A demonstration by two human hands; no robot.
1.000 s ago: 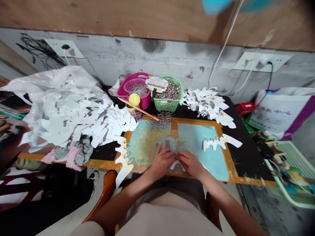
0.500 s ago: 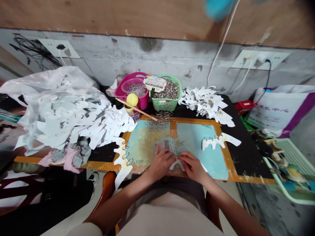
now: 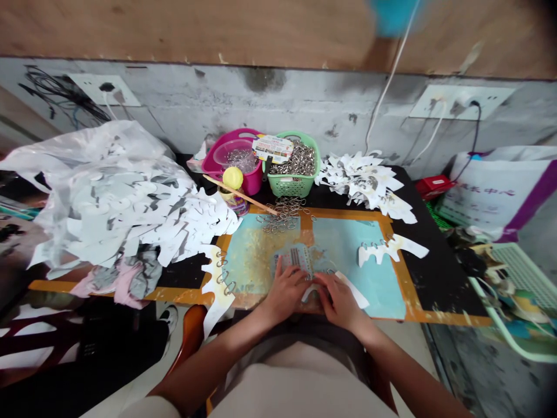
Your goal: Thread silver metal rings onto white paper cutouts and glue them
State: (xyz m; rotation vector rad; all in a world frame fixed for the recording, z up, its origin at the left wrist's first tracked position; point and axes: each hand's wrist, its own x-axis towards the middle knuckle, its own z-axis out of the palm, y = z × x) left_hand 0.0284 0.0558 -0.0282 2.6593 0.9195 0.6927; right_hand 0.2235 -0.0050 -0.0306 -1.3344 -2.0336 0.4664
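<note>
Two hands work at the table's near edge: the left hand point(image 3: 285, 293) pressed on a printed card point(image 3: 296, 259), the right hand point(image 3: 340, 302) pinching a white paper cutout point(image 3: 351, 289), whose strip now reaches further right. A green basket point(image 3: 292, 182) of metal rings stands behind on the table point(image 3: 435, 278).

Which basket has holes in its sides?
The green plastic basket, heaped with metal rings, has the holes. The pink basket beside it has solid sides and holds a clear bowl.

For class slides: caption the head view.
Left hand and right hand handle a paper cutout on a painted board.
</note>
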